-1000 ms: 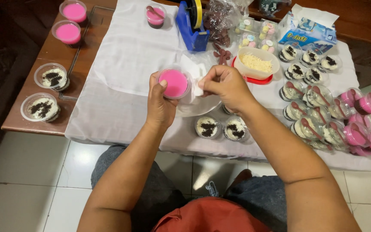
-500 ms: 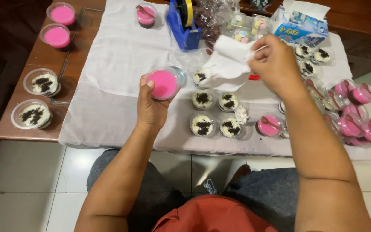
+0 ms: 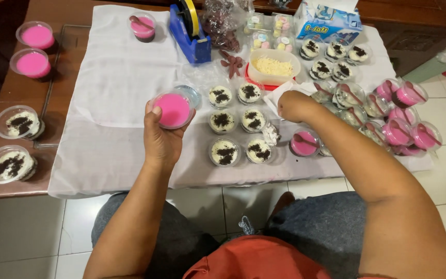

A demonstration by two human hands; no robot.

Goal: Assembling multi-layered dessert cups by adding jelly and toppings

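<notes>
1. left hand (image 3: 162, 135) grips the pink pudding cup (image 3: 172, 109), held upright above the white cloth (image 3: 104, 103).
2. right hand (image 3: 296, 106) is closed over a tissue (image 3: 281, 93), to the cup's right.
3. six crumb-topped cups (image 3: 236, 124) lie between the hands.

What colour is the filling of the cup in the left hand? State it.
Bright pink, in a clear plastic cup held by the left hand; the head view shows it.

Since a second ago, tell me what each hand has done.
The right hand left the pink cup, lifted a white tissue toward the tissue box, then came down to the cloth beside the cheese tub, its fingers curled. The left hand held the pink cup throughout. The cookie-topped cups stayed put.
</notes>
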